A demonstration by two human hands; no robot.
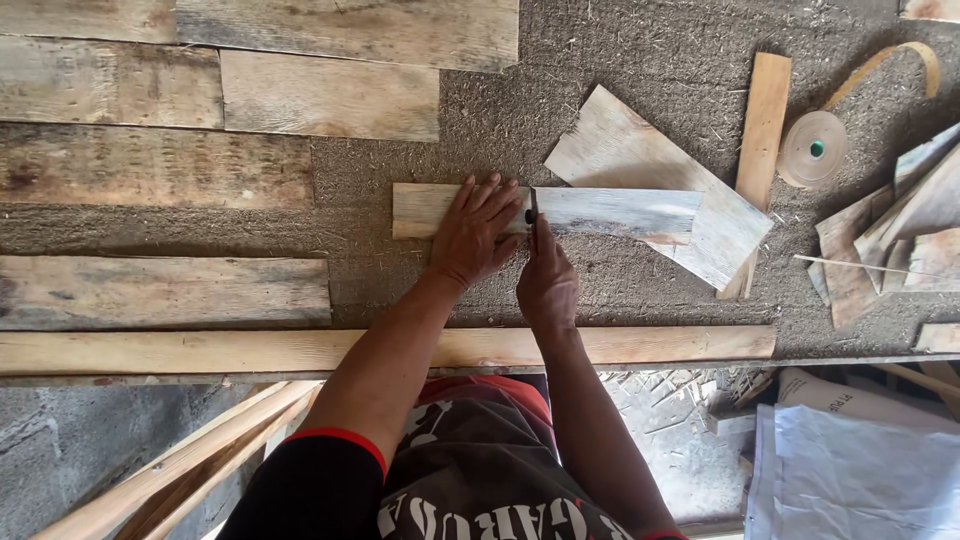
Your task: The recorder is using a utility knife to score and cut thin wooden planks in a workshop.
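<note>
boards: on the left, weathered boards (165, 165) lie flat in rows on the rough mat (620, 60); they fit edge to edge like a panel, and I judge this part is already laid; to the right of them the mat shows bare
rail: a long pale rail (250, 350) runs along the near edge of the mat, under your forearms
strip: the narrow strip (620, 208) lies across the middle of the mat, well apart from the laid rows; its right end rests over a wider grey offcut (640, 160)
left hand: your left hand (475, 235) is open, fingers spread, and presses flat on the left part of the strip
right hand: your right hand (545, 280) is closed around a small dark tool (530, 212); its tip touches the strip just beside your left fingers; I cannot tell if it is a pen or a blade
progress: I judge the strip is only at the marking or scoring step; it looks whole, no cut shows; the bare mat at the right is not yet covered
loose wood: more offcuts (900, 230) are piled at the right edge; a slim slat (760, 130) lies near upright beside the grey offcut
tape roll: a round tan roll (812, 148) with a green centre lies at upper right; its loose end curls away
bags: below right, off the mat, lie white bags (850, 470); one has dark print near its top, too small to tell
</note>
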